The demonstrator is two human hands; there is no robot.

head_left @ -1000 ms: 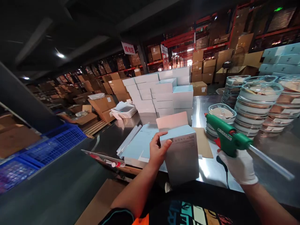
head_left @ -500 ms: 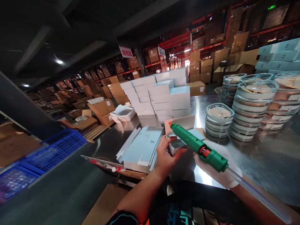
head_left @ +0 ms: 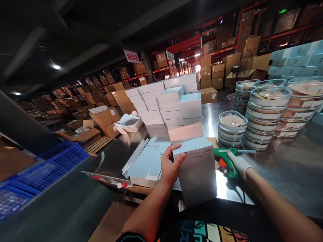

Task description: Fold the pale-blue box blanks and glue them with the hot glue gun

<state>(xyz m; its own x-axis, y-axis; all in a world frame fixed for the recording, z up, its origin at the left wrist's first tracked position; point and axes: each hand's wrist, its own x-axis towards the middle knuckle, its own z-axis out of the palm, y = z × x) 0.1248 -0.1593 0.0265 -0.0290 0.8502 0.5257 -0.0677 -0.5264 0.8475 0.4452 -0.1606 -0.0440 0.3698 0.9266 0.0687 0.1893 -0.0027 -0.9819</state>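
My left hand grips the upper left edge of a light blue and white cardboard box, thumb on the near side and fingers over the top. The box is tilted, its printed side facing me, and a pale flap stands up behind it. To the right, my right hand in a white glove has its fingers at the back of a green glue gun with an orange trigger, which is at the table surface. A clear glue stick pokes out of the gun's rear.
Flat light blue cartons lie stacked at left on the metal table. White boxes are piled behind. Clear round containers stand in stacks at right, a white basket at the back left. Blue crates stand beyond the table.
The glue gun has gone from above the box down to the table at right, with my right hand. The box has been tipped up towards me by my left hand.
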